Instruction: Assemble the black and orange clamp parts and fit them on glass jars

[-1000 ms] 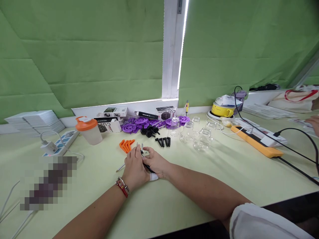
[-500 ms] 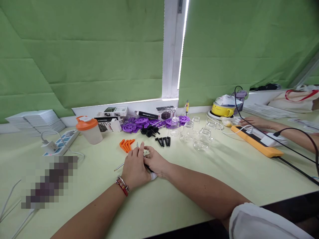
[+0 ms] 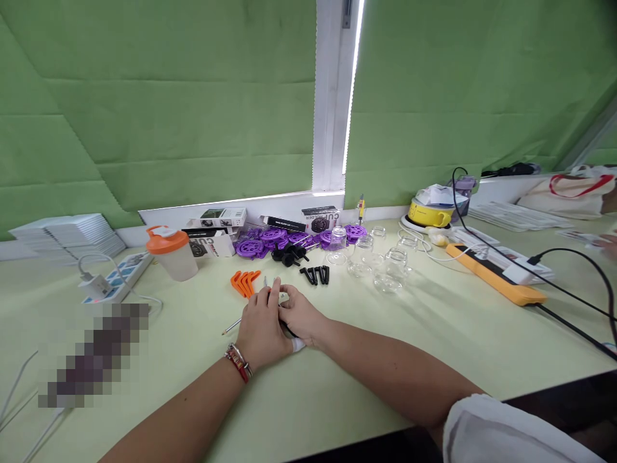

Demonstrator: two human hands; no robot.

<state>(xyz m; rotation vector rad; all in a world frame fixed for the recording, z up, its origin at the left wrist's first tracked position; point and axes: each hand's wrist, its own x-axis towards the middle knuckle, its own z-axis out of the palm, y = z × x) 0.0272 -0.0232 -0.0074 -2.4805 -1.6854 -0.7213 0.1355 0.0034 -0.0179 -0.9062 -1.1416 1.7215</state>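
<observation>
My left hand [image 3: 263, 328] and my right hand [image 3: 299, 314] are pressed together low over the table, fingers closed around something mostly hidden. A black edge [image 3: 288, 329] of it shows between the palms. A thin metal rod [image 3: 232, 326] sticks out on the left from under my left hand, and a small pointed tip shows just above its fingers. Beyond my hands lie several orange angled pieces [image 3: 245, 281], several black angled pieces [image 3: 315, 276] and a cluster of black knobbed parts [image 3: 290, 253].
Purple wheel-shaped parts [image 3: 250, 248] and printed boxes [image 3: 212, 244] line the back. Clear jars [image 3: 389, 273] stand right of centre. An orange-lidded shaker [image 3: 172, 257] and a white power strip [image 3: 120, 276] are at left. An orange power strip [image 3: 496, 276] with cables lies at right; a co-worker's hand [image 3: 608, 245] shows beyond.
The co-worker's hand has drawn away from the orange power strip toward the right edge. My two hands stay together in nearly the same place.
</observation>
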